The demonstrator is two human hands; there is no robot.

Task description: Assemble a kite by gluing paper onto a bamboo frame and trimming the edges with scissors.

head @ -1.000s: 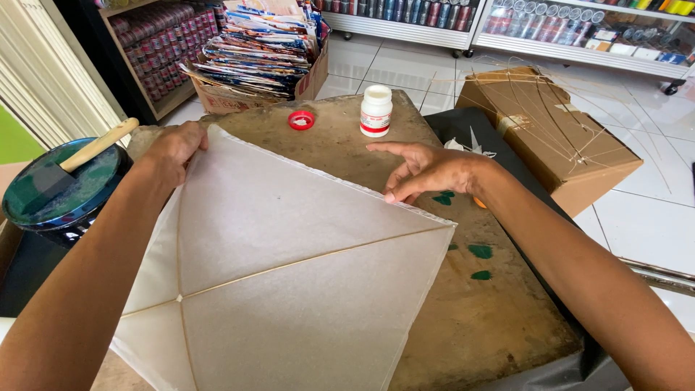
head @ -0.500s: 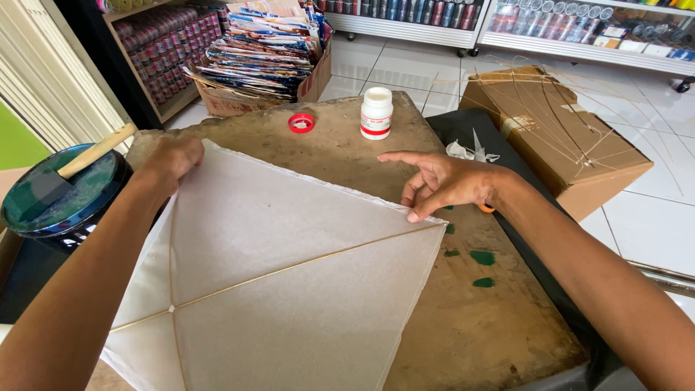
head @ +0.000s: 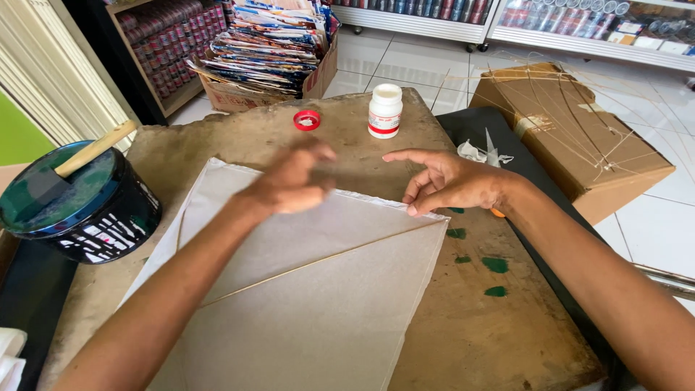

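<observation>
Worn brown table [head: 463, 340] bore a white paper kite [head: 318, 289] lying flat, a dark paint bucket [head: 79, 210] to its left, the right hand [head: 452, 181] pressing open fingertips on the kite's upper edge, the blurred left hand [head: 289, 181] above it, seemingly half-curled and holding nothing, then a white bottle [head: 385, 110] and red cap [head: 307, 119].

A worn brown counter [head: 347, 137] with green paint blotches carries a pale paper kite [head: 311, 289], which lies flat beneath both hands and covers most of the near surface. Beyond the right hand [head: 449, 181] stands a small white bottle [head: 385, 110]. Beyond the left hand [head: 289, 181] lies a red cap [head: 307, 119]. Well to the left of the left hand sits a dark tub [head: 76, 199].
</observation>
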